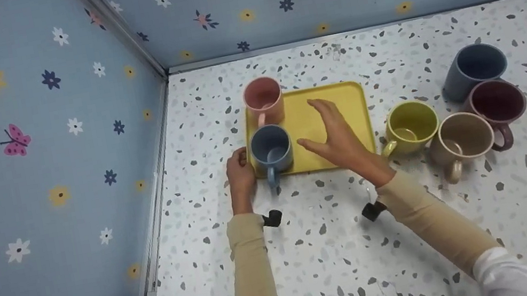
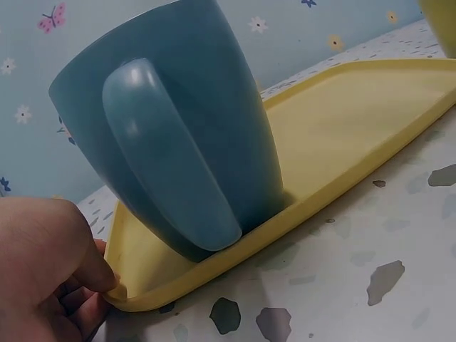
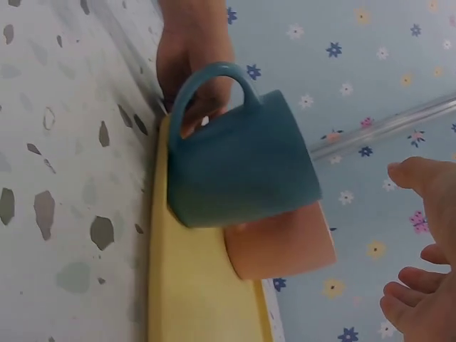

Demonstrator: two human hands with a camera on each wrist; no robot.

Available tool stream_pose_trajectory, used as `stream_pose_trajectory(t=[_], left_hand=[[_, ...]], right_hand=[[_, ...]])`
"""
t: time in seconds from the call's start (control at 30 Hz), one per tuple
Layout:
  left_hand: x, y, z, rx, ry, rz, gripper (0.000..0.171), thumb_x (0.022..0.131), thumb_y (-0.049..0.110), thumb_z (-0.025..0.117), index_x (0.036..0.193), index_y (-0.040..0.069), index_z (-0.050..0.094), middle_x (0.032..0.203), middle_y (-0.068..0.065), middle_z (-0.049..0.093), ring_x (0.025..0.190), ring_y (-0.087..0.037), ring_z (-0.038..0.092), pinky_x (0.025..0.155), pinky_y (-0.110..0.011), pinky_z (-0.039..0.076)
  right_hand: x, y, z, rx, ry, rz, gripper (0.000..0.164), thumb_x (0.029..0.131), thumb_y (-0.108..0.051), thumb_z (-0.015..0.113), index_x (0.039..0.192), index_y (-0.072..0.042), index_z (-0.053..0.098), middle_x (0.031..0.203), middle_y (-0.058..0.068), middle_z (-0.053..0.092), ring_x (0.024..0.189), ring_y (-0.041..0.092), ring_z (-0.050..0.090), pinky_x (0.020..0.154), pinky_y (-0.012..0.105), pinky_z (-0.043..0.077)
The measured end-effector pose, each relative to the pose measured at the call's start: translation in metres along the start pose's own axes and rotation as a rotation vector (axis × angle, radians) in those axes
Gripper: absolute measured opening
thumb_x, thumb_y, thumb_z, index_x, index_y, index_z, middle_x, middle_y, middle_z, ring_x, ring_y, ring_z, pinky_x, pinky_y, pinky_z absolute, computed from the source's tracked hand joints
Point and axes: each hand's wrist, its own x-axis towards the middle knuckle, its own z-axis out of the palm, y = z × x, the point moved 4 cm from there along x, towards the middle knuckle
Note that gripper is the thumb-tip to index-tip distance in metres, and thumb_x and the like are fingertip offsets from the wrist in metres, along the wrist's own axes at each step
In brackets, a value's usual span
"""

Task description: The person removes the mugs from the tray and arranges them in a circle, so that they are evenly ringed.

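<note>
A yellow tray (image 1: 297, 109) lies on the speckled table. On its left side stand two upright mugs: a pink mug (image 1: 264, 98) at the back and a blue mug (image 1: 272, 153) in front, its handle pointing to the near edge. My left hand (image 1: 240, 174) holds the tray's near left corner, with fingertips (image 2: 107, 281) at the rim beside the blue mug. Over the tray, to the right of the blue mug, my right hand (image 1: 340, 140) is held with thumb and fingers spread apart. Nothing is in it, and in the right wrist view it is apart from both mugs.
Right of the tray stand a yellow-green mug (image 1: 411, 126), a beige mug (image 1: 461, 137), a maroon mug (image 1: 497, 101) and another blue mug (image 1: 475, 70), close together. Flowered walls (image 1: 55, 168) bound the table at the left and the back.
</note>
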Motion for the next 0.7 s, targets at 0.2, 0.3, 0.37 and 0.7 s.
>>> stream_pose_trajectory(t=[0.2, 0.3, 0.37, 0.7], left_hand=[[-0.001, 0.001, -0.001, 0.004, 0.000, -0.011, 0.040, 0.088, 0.001, 0.043, 0.125, 0.005, 0.058, 0.112, -0.013, 0.056, 0.102, -0.023, 0.053, 0.092, -0.034, 0.045], [0.000, 0.001, -0.001, 0.009, 0.001, -0.013, 0.042, 0.088, 0.000, 0.041, 0.126, 0.004, 0.057, 0.114, -0.014, 0.056, 0.104, -0.024, 0.054, 0.093, -0.035, 0.045], [0.000, 0.002, 0.000, 0.019, -0.002, -0.011, 0.042, 0.088, -0.001, 0.041, 0.127, 0.004, 0.057, 0.115, -0.014, 0.056, 0.105, -0.025, 0.054, 0.094, -0.035, 0.044], [0.001, 0.003, -0.001, 0.070, -0.003, 0.009, 0.035, 0.094, 0.007, 0.046, 0.127, 0.004, 0.057, 0.112, -0.014, 0.059, 0.103, -0.024, 0.056, 0.094, -0.036, 0.045]], right_hand=[[0.000, -0.003, 0.040, -0.011, -0.145, 0.005, 0.095, 0.078, -0.042, 0.075, 0.148, 0.000, 0.027, 0.146, 0.019, 0.034, 0.137, 0.027, 0.034, 0.114, 0.040, 0.029], [0.000, -0.002, 0.053, 0.018, -0.192, 0.023, 0.099, 0.077, -0.045, 0.076, 0.150, -0.004, 0.024, 0.147, 0.018, 0.032, 0.137, 0.025, 0.034, 0.114, 0.040, 0.029], [0.000, -0.001, 0.060, 0.043, -0.207, 0.038, 0.101, 0.075, -0.044, 0.078, 0.151, -0.007, 0.022, 0.148, 0.018, 0.032, 0.136, 0.024, 0.034, 0.114, 0.040, 0.029], [0.003, 0.001, 0.080, 0.070, -0.264, 0.062, 0.109, 0.075, -0.049, 0.076, 0.153, -0.004, 0.013, 0.152, 0.013, 0.027, 0.137, 0.023, 0.033, 0.113, 0.040, 0.031]])
